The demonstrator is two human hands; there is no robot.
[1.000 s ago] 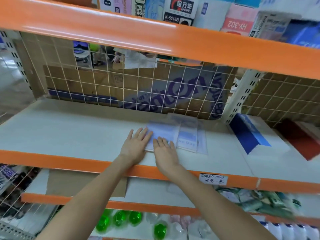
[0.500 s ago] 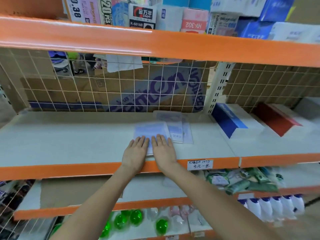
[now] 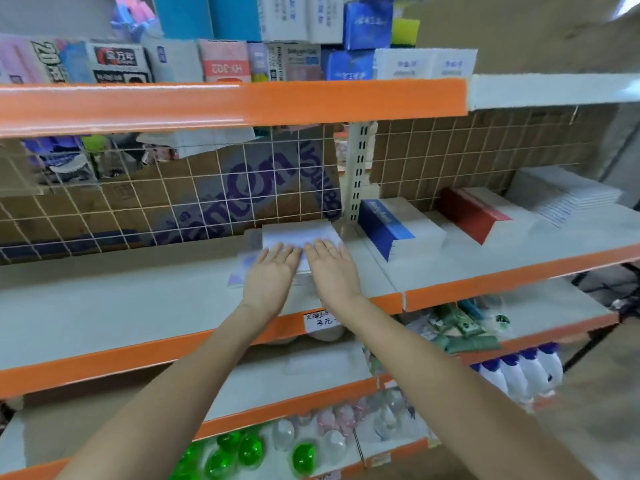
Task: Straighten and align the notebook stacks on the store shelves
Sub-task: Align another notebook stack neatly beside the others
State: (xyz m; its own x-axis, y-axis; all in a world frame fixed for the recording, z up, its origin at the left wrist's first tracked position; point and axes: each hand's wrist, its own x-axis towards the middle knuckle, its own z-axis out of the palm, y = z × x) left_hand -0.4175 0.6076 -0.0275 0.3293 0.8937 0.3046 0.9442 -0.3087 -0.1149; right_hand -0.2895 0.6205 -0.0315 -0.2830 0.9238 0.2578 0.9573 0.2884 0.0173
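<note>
A thin pile of pale blue-white notebooks in clear wrap (image 3: 294, 235) lies on the grey middle shelf (image 3: 121, 306), close to the wire back grid. My left hand (image 3: 272, 275) and my right hand (image 3: 330, 268) rest flat side by side on its near part, fingers extended and pressing down. The pile's near half is hidden under them. To the right stand a blue-spined notebook stack (image 3: 398, 226), a red-spined stack (image 3: 478, 216) and a white stack (image 3: 568, 195).
A white upright post (image 3: 358, 171) divides the two shelf bays. An orange beam (image 3: 225, 102) with boxed goods above hangs overhead. A price tag (image 3: 320, 320) is on the shelf's front edge. Green packets, bottles (image 3: 523, 372) and green capsules (image 3: 249, 448) fill lower shelves.
Both hands have slid the thin pile away from the front edge, back and to the right toward the post. The view has swung right, showing more of the stacks.
</note>
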